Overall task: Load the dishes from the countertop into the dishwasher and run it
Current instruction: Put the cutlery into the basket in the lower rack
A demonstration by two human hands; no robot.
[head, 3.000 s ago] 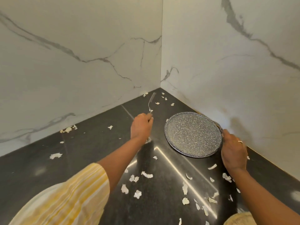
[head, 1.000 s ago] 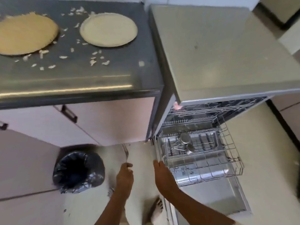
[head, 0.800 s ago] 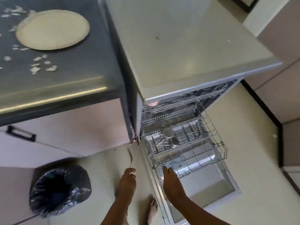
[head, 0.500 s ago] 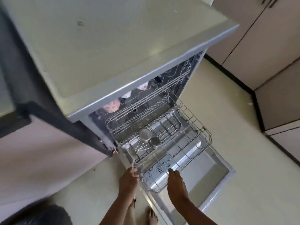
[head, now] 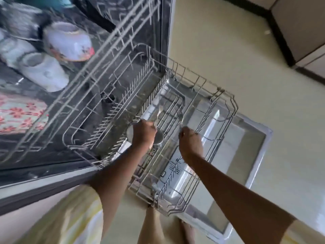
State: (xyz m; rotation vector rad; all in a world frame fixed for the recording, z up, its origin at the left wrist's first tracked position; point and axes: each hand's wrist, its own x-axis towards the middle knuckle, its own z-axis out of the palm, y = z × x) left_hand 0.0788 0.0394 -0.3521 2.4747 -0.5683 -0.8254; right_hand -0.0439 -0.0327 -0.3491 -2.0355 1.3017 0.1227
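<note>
Left hand (head: 144,135) curled round a blurry utensil (head: 159,111) over the lower rack (head: 218,91). Right hand (head: 189,140) fingers pinched a fork (head: 180,116).

arms outstretched; left grip (head: 143,133) and right grip (head: 190,143) curled.

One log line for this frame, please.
phase: loading cutlery | left grip: holds utensil above steel cups | right grip: pinches fork | lower rack: pulled out | door: open

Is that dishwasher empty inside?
No, a patterned bowl and a white cup sit on the upper rack inside the dishwasher.
</note>
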